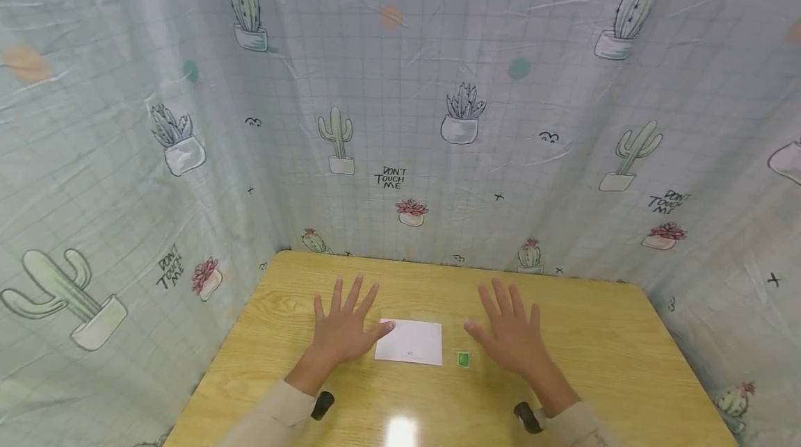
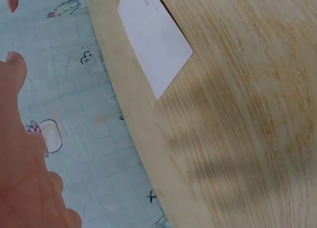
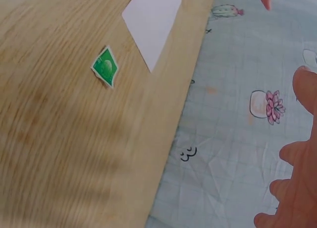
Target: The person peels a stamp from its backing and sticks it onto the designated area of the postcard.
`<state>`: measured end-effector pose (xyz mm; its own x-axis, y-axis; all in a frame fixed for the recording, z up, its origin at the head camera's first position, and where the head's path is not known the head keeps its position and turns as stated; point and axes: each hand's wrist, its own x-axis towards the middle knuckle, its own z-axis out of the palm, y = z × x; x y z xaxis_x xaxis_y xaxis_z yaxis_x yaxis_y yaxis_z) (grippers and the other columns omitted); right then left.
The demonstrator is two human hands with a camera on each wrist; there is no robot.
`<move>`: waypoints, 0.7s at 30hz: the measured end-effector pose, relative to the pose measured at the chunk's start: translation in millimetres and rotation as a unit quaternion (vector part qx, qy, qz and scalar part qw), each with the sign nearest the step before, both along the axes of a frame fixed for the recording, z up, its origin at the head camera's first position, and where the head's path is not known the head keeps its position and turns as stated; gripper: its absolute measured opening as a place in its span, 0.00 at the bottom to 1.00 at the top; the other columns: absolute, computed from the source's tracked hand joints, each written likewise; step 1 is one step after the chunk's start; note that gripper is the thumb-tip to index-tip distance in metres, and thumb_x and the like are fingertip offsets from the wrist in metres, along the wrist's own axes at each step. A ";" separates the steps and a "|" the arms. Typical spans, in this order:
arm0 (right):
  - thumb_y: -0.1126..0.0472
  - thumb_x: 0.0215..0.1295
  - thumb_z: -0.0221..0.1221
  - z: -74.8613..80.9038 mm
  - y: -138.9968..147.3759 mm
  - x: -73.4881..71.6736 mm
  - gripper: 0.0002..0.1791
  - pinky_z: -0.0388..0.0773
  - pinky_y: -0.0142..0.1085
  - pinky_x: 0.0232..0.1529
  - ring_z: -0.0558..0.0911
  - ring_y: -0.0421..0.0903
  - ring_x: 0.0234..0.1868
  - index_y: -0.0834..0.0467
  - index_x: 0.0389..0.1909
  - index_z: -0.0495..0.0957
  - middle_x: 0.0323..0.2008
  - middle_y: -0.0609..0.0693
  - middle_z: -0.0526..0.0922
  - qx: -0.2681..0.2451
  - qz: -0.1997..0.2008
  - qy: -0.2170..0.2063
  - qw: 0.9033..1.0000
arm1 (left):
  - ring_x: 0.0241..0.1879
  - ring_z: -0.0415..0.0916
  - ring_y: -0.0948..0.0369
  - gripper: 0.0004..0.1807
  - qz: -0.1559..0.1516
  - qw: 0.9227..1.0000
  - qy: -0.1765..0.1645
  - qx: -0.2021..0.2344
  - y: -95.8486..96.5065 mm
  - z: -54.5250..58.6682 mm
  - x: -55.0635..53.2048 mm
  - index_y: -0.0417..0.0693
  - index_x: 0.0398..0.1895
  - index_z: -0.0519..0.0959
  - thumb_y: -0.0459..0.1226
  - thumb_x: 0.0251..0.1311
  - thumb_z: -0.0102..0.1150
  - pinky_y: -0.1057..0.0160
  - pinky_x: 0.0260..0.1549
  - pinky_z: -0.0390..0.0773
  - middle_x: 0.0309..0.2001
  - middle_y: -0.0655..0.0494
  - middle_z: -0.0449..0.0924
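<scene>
A white envelope (image 1: 409,342), or a card much like one, lies flat on the wooden table with a small dark mark near its near edge. Just right of it is a small green stamp (image 1: 463,359) with a white border; in the right wrist view the stamp (image 3: 105,67) looks slightly curled. My left hand (image 1: 343,332) is held out with fingers spread, its thumb overlapping the envelope's left corner in the head view. The right hand (image 1: 512,339), also spread, is to the right of the stamp. Neither hand holds anything.
The yellowish wooden table (image 1: 594,350) stretches to both sides and meets a cactus-print curtain (image 1: 400,99) at the back and flanks. Dark bands (image 1: 322,405) sit on both wrists below light sleeves (image 1: 269,413). A bright reflection shows at the table's front.
</scene>
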<state>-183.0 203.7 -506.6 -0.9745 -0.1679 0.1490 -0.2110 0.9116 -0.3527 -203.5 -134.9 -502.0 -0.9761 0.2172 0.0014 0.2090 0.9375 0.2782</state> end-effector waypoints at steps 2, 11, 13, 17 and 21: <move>0.29 0.74 0.49 -5.5 0.1 -1.2 0.47 0.34 0.82 0.71 0.41 0.69 0.84 0.49 0.84 0.51 0.85 0.58 0.45 0.003 0.000 -0.005 1.000 | 0.85 0.30 0.39 0.49 -0.003 1.000 -0.003 0.004 -0.1 -3.6 0.1 0.67 0.85 0.52 0.75 0.65 0.44 0.21 0.74 0.34 0.87 0.54 0.40; 0.29 0.74 0.51 -21.3 -1.0 -0.5 0.46 0.38 0.82 0.70 0.44 0.69 0.84 0.50 0.83 0.54 0.85 0.58 0.47 0.014 0.010 -0.007 1.000 | 0.85 0.33 0.38 0.49 -0.016 1.000 0.006 0.020 -0.3 -22.0 1.0 0.64 0.85 0.54 0.74 0.66 0.45 0.22 0.75 0.38 0.87 0.53 0.43; 0.30 0.74 0.50 -24.2 -1.6 -0.1 0.46 0.39 0.83 0.70 0.44 0.69 0.84 0.50 0.83 0.54 0.85 0.59 0.47 0.012 0.012 -0.005 1.000 | 0.85 0.34 0.38 0.49 -0.016 0.999 0.006 0.028 0.0 -27.9 1.5 0.63 0.84 0.54 0.74 0.66 0.45 0.22 0.74 0.39 0.87 0.53 0.44; 0.29 0.75 0.49 -28.4 -3.7 2.4 0.46 0.40 0.83 0.69 0.45 0.69 0.83 0.50 0.83 0.54 0.85 0.59 0.47 0.007 0.014 -0.007 1.000 | 0.84 0.37 0.36 0.49 -0.014 0.999 0.008 0.042 1.2 -40.3 2.7 0.62 0.84 0.57 0.74 0.66 0.46 0.21 0.74 0.39 0.86 0.51 0.47; 0.28 0.74 0.47 -30.1 -6.1 6.3 0.46 0.38 0.83 0.69 0.46 0.70 0.83 0.50 0.83 0.54 0.85 0.59 0.47 -0.002 0.015 -0.012 1.000 | 0.84 0.39 0.35 0.48 -0.018 0.999 0.012 0.047 2.8 -48.7 3.8 0.60 0.83 0.58 0.72 0.67 0.47 0.21 0.73 0.39 0.85 0.48 0.49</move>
<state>-176.8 197.7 -536.7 -0.9722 -0.1964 0.1271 -0.2298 0.9039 -0.3607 -199.7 -132.1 -550.6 -0.9673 0.2495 0.0460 0.2491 0.8996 0.3588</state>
